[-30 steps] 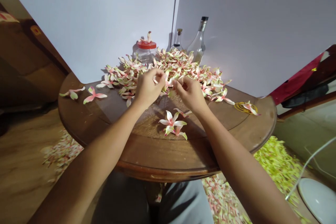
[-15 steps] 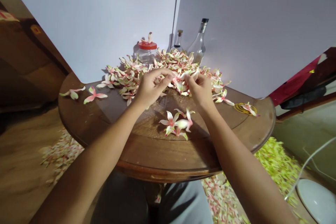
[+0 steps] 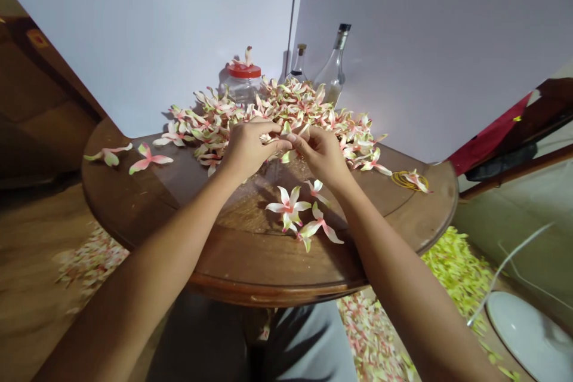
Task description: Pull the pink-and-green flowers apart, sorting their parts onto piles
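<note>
1. Since the earlier view, my hands have drawn closer together, and another loose blossom (image 3: 319, 226) now lies clear of the others at the front.
2. My left hand (image 3: 248, 149) and right hand (image 3: 320, 155) are curled, fingertips pinched at the heap of pink-and-white blossoms (image 3: 286, 104). My fingers hide whether they grip one; I cannot tell.
3. Pulling carelessly could tear petals, since they lie tangled.
4. My right forearm could brush the loose blossom aside.
5. A wide reach could knock the glass bottle (image 3: 332, 74) or red-lidded jar (image 3: 243, 74) behind the heap, on the round wooden table (image 3: 268, 262).
</note>
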Available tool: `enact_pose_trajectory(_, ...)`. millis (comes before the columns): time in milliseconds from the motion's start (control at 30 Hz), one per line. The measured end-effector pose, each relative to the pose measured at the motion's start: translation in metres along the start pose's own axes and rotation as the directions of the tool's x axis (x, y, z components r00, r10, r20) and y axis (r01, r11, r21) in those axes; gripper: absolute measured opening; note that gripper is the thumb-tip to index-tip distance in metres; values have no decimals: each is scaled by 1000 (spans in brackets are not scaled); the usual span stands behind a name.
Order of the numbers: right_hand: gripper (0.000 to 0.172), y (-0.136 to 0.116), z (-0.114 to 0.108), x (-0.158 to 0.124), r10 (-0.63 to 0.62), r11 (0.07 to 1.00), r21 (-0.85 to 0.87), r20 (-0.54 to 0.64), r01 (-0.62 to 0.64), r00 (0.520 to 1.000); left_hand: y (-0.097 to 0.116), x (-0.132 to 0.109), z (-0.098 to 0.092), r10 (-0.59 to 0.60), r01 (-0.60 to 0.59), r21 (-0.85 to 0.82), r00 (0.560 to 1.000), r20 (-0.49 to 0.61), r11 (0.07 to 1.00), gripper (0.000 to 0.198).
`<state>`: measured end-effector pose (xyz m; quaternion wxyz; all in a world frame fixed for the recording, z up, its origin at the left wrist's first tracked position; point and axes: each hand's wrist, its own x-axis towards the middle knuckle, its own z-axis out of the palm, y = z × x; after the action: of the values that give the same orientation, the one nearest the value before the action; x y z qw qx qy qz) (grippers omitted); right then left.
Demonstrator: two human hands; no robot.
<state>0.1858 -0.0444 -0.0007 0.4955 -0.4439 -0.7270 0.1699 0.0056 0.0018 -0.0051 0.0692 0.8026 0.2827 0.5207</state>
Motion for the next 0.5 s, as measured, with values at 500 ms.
enact_pose_trajectory(500, 39, 14, -15, 5, 163, 973, 188, -152, -133, 975, 12, 1, -8, -37, 140, -296, 945, 326, 945, 11)
